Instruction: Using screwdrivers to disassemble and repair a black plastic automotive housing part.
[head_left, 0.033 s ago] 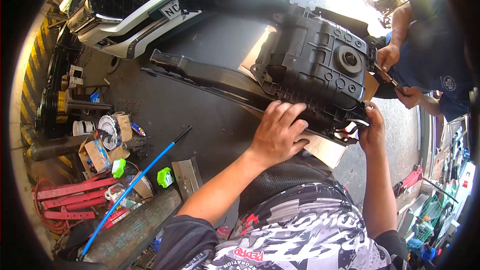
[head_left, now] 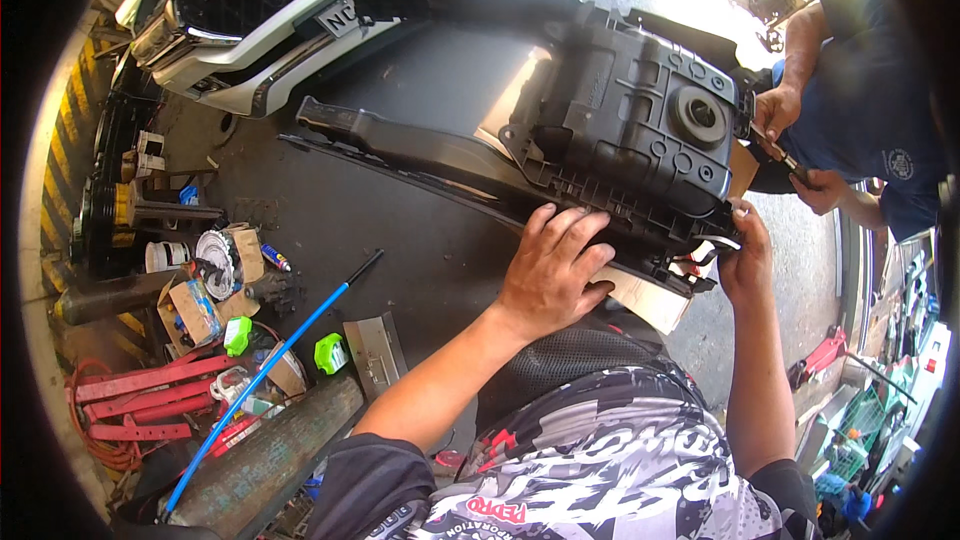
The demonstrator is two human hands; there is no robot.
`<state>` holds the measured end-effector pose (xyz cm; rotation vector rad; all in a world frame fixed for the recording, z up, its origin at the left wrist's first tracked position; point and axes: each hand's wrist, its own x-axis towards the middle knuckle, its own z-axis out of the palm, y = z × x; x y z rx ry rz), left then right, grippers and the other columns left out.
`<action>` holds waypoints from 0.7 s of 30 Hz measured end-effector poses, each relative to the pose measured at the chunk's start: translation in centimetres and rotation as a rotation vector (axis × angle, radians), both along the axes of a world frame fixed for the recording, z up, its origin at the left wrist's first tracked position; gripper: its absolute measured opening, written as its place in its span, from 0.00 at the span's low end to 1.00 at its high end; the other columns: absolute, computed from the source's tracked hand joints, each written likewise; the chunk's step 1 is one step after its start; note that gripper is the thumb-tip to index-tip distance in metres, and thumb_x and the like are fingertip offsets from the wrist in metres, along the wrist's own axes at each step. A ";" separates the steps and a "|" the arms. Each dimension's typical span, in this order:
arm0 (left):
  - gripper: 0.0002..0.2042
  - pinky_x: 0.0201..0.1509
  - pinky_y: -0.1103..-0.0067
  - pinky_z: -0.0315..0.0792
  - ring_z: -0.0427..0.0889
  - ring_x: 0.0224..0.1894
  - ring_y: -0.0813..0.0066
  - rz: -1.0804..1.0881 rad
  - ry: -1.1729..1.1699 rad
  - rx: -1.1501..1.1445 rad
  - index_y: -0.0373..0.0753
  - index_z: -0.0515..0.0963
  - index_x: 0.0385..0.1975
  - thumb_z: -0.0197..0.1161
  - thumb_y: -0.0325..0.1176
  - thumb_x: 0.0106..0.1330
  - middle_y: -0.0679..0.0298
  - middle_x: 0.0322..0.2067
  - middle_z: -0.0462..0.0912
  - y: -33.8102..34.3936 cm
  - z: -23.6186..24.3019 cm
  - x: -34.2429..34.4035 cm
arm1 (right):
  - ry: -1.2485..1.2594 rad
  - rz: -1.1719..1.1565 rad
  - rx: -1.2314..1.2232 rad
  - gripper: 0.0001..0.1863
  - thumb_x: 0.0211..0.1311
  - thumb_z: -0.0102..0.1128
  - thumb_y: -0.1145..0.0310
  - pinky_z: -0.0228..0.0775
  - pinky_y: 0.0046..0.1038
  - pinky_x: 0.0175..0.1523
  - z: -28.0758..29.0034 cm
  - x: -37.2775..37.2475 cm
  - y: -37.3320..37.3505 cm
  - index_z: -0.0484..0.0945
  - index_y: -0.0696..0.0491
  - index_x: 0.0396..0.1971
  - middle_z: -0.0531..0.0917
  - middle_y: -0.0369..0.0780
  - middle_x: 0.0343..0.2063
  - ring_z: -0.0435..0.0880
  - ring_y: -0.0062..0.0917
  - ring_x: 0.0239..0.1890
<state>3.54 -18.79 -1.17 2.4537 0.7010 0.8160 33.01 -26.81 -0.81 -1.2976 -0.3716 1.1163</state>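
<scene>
In front of me is a large black moulded plastic car part (head_left: 625, 115), with a ribbed box-like body, a round hub and long arms reaching left. My left hand (head_left: 555, 265) rests over its near edge, fingers bent onto the rim and thumb lower down. At the near right corner, my right hand (head_left: 745, 255) grips the part, thumb on top and the other fingers mostly hidden. A shiny curved piece (head_left: 717, 243) sits beside that thumb. Across the part, a co-worker's two hands (head_left: 778, 112) hold a thin rod-like tool (head_left: 790, 157) at its right end.
A white car's front bumper (head_left: 225, 70) stands at the far left. Flat cardboard (head_left: 650, 302) lies under the part. To the left are a blue pole (head_left: 270, 365), a large cylinder (head_left: 270, 455), red metal bars (head_left: 150, 400) and green-labelled bottles (head_left: 329, 353). Wire baskets (head_left: 860, 430) stand at right.
The black part has tilted or shifted very slightly under my hands. Both my hands keep their places on it, and the co-worker's hands stay at its right end.
</scene>
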 end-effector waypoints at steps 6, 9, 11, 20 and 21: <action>0.32 0.73 0.47 0.45 0.66 0.67 0.59 0.158 0.120 0.008 0.53 0.76 0.55 0.79 0.41 0.45 0.65 0.59 0.73 -2.2 -0.1 -0.7 | 0.009 0.017 0.023 0.16 0.64 0.53 0.65 0.75 0.33 0.55 0.9 0.0 0.1 0.74 0.59 0.48 0.83 0.42 0.40 0.84 0.29 0.45; 0.32 0.74 0.46 0.44 0.64 0.68 0.58 0.178 0.126 -0.026 0.55 0.76 0.55 0.79 0.40 0.44 0.64 0.60 0.73 -2.6 0.0 -0.6 | 0.012 0.028 0.018 0.16 0.65 0.54 0.66 0.72 0.30 0.58 0.7 0.4 0.2 0.75 0.59 0.48 0.84 0.41 0.42 0.83 0.27 0.45; 0.31 0.73 0.46 0.43 0.65 0.68 0.58 0.192 0.123 -0.031 0.53 0.76 0.53 0.80 0.40 0.44 0.64 0.61 0.73 -2.7 -0.2 -0.4 | -0.001 0.029 0.009 0.16 0.66 0.54 0.65 0.72 0.31 0.58 0.5 0.6 0.4 0.75 0.59 0.48 0.84 0.41 0.42 0.83 0.27 0.45; 0.26 0.73 0.49 0.50 0.70 0.66 0.57 0.182 0.186 -0.002 0.46 0.76 0.46 0.79 0.36 0.44 0.59 0.61 0.75 -1.8 2.2 0.3 | -0.009 0.312 0.073 0.24 0.77 0.49 0.52 0.69 0.34 0.60 1.8 2.8 0.7 0.74 0.58 0.56 0.85 0.43 0.47 0.83 0.27 0.49; 0.26 0.73 0.49 0.51 0.70 0.66 0.57 0.181 0.215 0.001 0.46 0.76 0.46 0.79 0.35 0.44 0.59 0.61 0.75 -1.7 2.2 -0.2 | 0.045 0.381 0.096 0.30 0.78 0.44 0.45 0.69 0.33 0.59 1.4 3.4 0.5 0.73 0.59 0.57 0.84 0.44 0.47 0.83 0.25 0.48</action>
